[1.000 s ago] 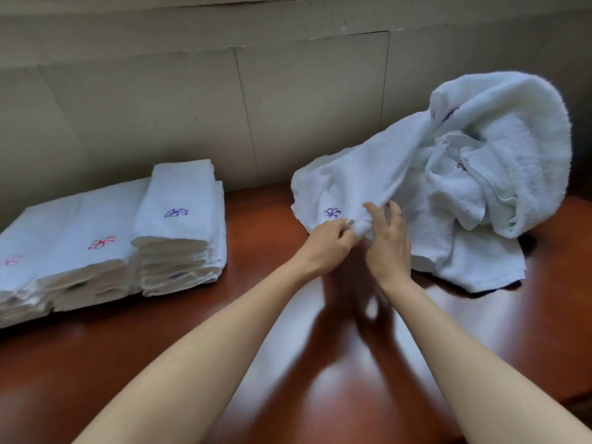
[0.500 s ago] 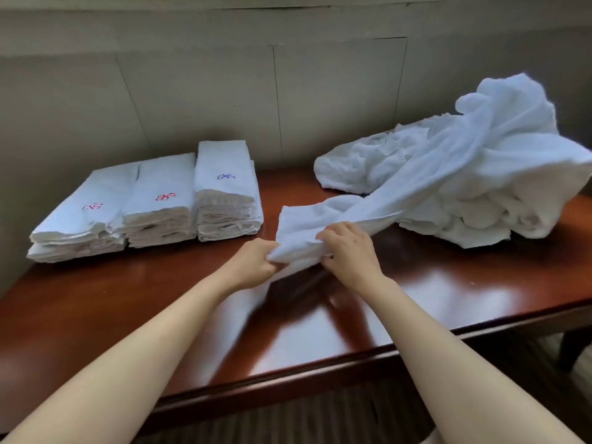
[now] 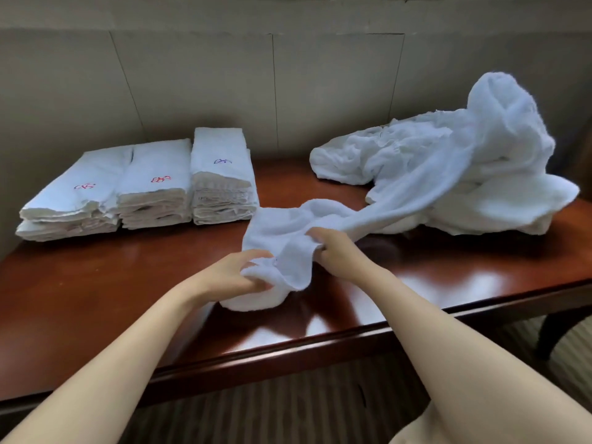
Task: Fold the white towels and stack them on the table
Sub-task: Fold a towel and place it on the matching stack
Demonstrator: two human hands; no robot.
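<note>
Towel [image 3: 368,216] lengthwise from hands toward far-right pile [image 3: 480,174]

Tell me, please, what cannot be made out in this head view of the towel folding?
- Towel count in the unfolded pile: crumpled layers hide one another.
- Far end of the held towel: motion blur merges it into the pile.
- Left hand and right hand fingers: cloth covers the tips.
- Embroidered marks on the folded stacks: too small to read.
- Table: right end cut off by the frame edge.

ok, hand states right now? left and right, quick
Left hand: fingers curled round the near end of the white towel.
Right hand: grips the same towel, further along.
</note>
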